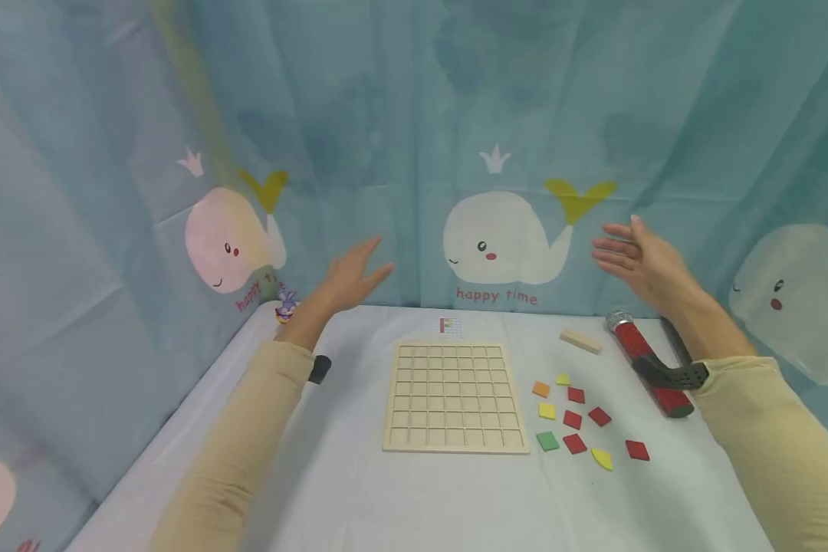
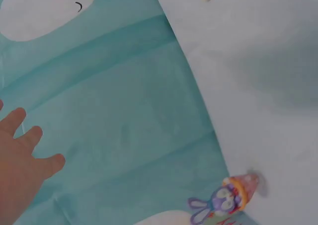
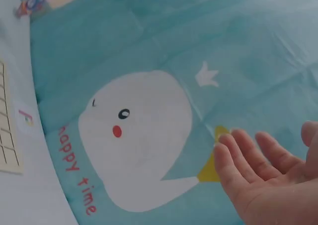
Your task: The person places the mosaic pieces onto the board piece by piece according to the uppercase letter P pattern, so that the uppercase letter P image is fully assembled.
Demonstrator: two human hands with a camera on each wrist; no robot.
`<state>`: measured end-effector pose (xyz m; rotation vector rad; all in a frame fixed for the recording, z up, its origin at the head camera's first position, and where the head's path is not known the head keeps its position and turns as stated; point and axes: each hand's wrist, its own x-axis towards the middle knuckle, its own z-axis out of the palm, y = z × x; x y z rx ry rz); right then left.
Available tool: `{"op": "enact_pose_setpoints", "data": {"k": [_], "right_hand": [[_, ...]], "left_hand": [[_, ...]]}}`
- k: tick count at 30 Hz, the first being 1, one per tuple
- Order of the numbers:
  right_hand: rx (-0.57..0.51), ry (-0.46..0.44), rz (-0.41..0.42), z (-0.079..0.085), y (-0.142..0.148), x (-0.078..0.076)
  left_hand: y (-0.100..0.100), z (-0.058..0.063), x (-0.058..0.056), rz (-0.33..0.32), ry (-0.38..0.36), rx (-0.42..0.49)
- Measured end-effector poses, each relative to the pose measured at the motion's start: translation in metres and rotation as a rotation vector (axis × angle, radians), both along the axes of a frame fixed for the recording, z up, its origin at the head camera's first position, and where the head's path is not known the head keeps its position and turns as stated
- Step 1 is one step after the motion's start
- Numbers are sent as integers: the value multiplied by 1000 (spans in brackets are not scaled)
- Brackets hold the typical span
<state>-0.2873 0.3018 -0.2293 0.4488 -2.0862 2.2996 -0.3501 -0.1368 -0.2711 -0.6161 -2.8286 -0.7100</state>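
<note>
While both hands [image 1: 353, 280] [image 1: 652, 262] hover, the gridded board [image 3: 7, 128] (right wrist view) is cropped.

Card [image 1: 448, 326] print too small; microphone [image 1: 632, 342] partly hidden behind wrist strap [image 1: 688, 376].

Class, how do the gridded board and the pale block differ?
The gridded board is broad and squarish; the pale block is small and narrow. The gridded board is ridged in squares; the pale block looks plain. Both are pale, wood-coloured and lie on the white table.

Head view brighter; wrist views dimmer, softer; diffuse shadow [image 2: 283, 73] (left wrist) on white tablecloth [image 2: 278, 145]
</note>
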Motion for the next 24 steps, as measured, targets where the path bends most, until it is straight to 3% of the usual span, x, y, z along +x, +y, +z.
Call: {"op": "enact_pose_setpoints", "data": {"k": [2,6,10,16,19,21,24], "right_hand": [[-235,-49,177,-12,14,11],[-534,-136,462,-45,30,24],[-623,-212,517,-80,38,34],[-586,-292,460,-125,49,53],[-506,-353,426,-141,54,60],[-367,-384,390,-149,56,65],[-74,-402,327,-160,58,71]], "left_hand": [[-6,-8,7,-38,-16,77],[-8,-34,14,-106,-53,181],[-2,-66,17,-118,-157,182],[8,-112,16,-71,-290,20],[11,-129,15,-55,-339,-61],[12,-137,15,-38,-365,-100],[15,-145,15,-24,-399,-146]]}}
